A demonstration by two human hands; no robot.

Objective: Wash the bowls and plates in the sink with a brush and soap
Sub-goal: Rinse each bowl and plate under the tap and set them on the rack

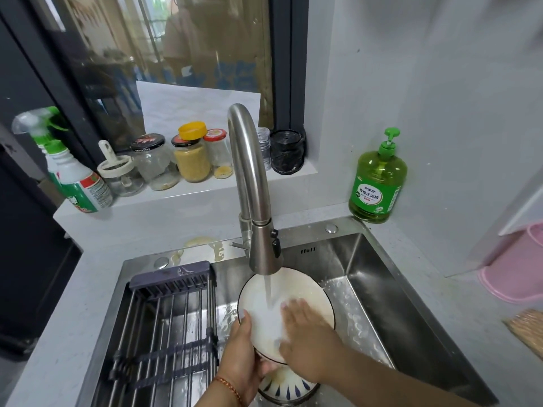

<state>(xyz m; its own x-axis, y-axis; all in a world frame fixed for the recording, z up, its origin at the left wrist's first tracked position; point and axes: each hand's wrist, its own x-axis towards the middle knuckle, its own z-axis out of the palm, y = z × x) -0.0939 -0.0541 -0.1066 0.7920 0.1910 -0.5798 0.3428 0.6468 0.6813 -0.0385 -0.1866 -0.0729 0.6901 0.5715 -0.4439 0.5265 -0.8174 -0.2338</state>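
A white plate [305, 292] with a dark rim is tilted under the running tap [249, 177] in the steel sink [379, 292]. My left hand [241, 356] grips the plate's lower left rim, thumb on its face. My right hand [308, 330] lies flat with straight fingers on the plate's wet face, under the water stream. Below the plate sits a bowl [289, 387] with a blue petal pattern, partly hidden by my hands. A green dish soap bottle [377, 183] stands on the counter at the sink's back right corner. No brush is in view.
A dark wire drying rack [164, 327] spans the sink's left half. Several jars [191, 160] and a spray bottle [73, 171] line the window ledge. A pink basin [517, 271] and a woven mat [529, 327] sit at the right. Soap foam clings to the sink floor.
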